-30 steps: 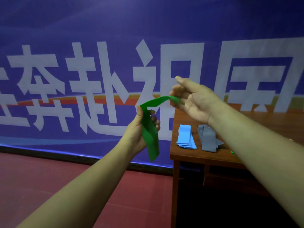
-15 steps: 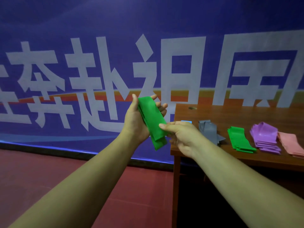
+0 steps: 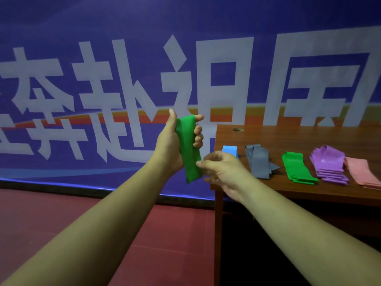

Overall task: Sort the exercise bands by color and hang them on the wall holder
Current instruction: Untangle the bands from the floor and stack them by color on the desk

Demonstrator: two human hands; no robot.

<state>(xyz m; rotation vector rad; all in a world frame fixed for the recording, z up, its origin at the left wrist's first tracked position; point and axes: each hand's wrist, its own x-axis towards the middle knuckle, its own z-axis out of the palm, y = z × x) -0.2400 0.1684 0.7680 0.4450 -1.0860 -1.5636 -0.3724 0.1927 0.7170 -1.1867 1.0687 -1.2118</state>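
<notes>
Folded green band (image 3: 189, 149) held upright between both hands

The left hand (image 3: 171, 145) grips its upper half, fingers curled round it; the right hand (image 3: 222, 172) pinches its lower edge; beyond the right hand, on the table (image 3: 288, 137), lie a blue pile (image 3: 229, 150), grey pile (image 3: 257, 162), green pile (image 3: 296, 168), purple pile (image 3: 329, 164), pink pile (image 3: 360, 172).

Standing on the red floor (image 3: 175, 244), at the right: a brown wooden counter (image 3: 288, 137). Carrying five piles of folded exercise bands, lying in a row near the front edge. From the left, showing a blue stack (image 3: 229, 150), partly hidden; loosely folded grey bands (image 3: 258, 162); a green stack (image 3: 296, 168); a purple stack (image 3: 329, 164); and just beside it a pink stack (image 3: 360, 172), running off the right edge. Also bearing a small round thing (image 3: 238, 130) near the back left corner, too small to make out.
</notes>
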